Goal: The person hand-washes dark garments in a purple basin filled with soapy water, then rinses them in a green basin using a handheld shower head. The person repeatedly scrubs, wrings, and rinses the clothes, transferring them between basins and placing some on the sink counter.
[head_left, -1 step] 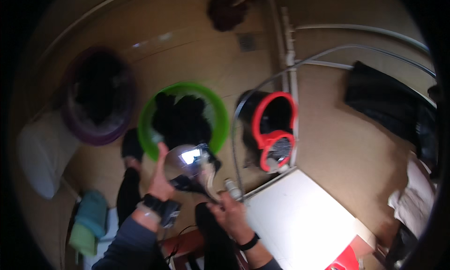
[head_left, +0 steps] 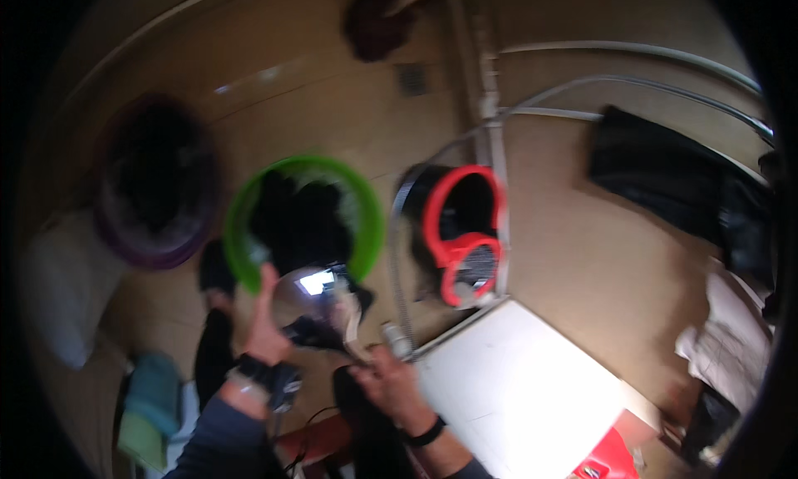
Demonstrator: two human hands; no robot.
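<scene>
My left hand (head_left: 266, 333) is closed at the side of a shiny rounded thing (head_left: 293, 300) with a bright white reflection; its kind is blurred. In my right hand (head_left: 395, 381) is the lower end of a curved beige handle (head_left: 353, 333), which runs up against the shiny thing. Dark material shows around both. They are held over the near rim of a green basin (head_left: 374, 239), with dark wet-looking cloth (head_left: 295, 217) inside it. My right fingers are partly hidden.
A purple tub (head_left: 170, 259) with dark contents and foam stands left. To the right are a black-and-red mop bucket (head_left: 428, 209), a metal hose (head_left: 401, 271) and a white-topped surface (head_left: 515, 387). Rolled green and teal cloths (head_left: 154, 387) lie lower left. A mop head (head_left: 374, 26) is at the far side.
The whole view has shifted, so the basin, bucket and hands appear further left and slightly lower. Both hands keep the same hold.
</scene>
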